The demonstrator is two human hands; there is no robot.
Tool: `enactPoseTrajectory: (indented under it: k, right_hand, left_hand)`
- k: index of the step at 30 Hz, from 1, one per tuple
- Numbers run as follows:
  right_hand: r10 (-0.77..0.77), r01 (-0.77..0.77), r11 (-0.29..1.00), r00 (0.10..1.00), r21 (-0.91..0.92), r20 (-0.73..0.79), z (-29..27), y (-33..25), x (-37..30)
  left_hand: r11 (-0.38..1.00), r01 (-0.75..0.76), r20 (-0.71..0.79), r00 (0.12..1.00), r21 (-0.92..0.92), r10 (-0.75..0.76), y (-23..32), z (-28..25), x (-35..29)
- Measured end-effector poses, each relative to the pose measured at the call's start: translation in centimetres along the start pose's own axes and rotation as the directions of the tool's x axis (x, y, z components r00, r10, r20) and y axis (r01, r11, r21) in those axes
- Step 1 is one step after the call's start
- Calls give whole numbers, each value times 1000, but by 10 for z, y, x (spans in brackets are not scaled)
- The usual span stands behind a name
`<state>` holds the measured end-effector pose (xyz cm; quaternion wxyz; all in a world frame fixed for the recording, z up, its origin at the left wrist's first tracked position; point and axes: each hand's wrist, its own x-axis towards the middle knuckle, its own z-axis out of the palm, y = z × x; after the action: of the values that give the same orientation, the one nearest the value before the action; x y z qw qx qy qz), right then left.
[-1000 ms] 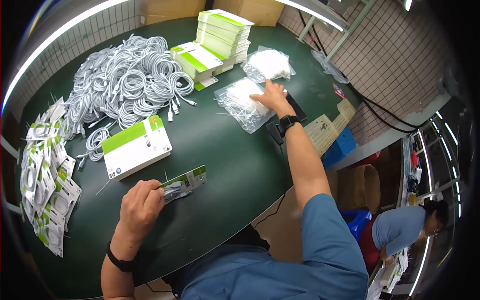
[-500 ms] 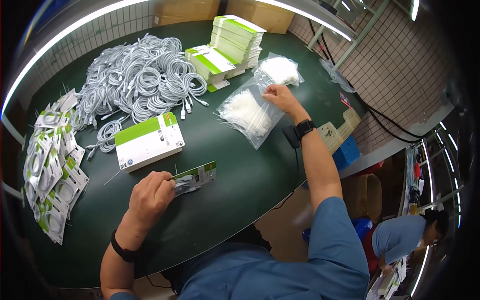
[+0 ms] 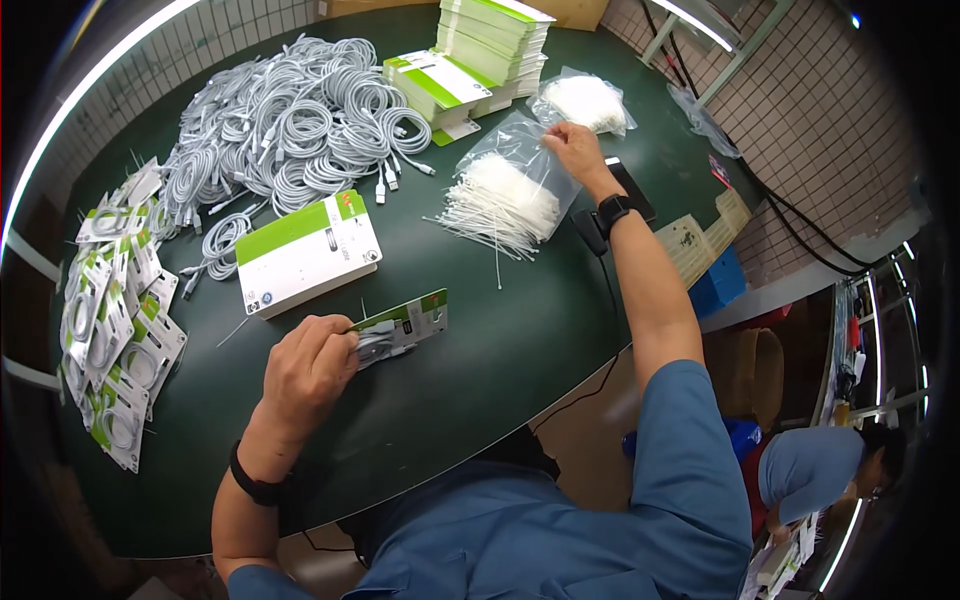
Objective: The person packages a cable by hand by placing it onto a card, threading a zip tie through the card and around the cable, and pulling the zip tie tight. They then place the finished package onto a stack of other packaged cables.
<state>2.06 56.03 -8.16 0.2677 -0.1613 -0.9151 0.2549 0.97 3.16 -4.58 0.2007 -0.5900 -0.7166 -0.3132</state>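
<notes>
My left hand is closed around a green-and-white packaging card with a coiled grey cable against it. A thin tie end sticks up from the card. My right hand pinches the upper edge of a clear plastic bag. White cable ties fan out from the bag's lower end onto the table, one pointing toward me. Left of the bag, a stack of cards lies in front of a large heap of coiled grey cables.
Carded cables pile up at the left edge of the green table. Taller card stacks and a second bag of ties stand at the back. A phone lies beside my right wrist. Another person works at far right.
My right hand has pulled at the bag; the cable ties now lie spread at its lower end, one sticking out. My left hand keeps the card. The whole view has shifted slightly.
</notes>
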Motion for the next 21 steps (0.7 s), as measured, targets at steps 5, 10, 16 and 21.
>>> enactPoseTrajectory:
  k: [5, 10, 16, 21]
  right_hand:
    - [-314, 190, 898, 908, -397, -277, -4, -36, -5]
    - [-435, 449, 891, 814, 59, 384, -31, -141, -74]
    - [-541, 648, 760, 585, 54, 605, -13, -138, -106]
    - [-530, 668, 744, 564, 27, 634, 2, -131, -92]
  left_hand:
    - [1000, 18, 1, 1000, -20, -18, -2, 2, -1]
    - [999, 33, 7, 999, -26, -33, -2, -2, 0]
    - [999, 27, 10, 1000, -24, -27, -1, -2, 1]
    - [999, 35, 17, 999, -13, -35, 3, 0, -2]
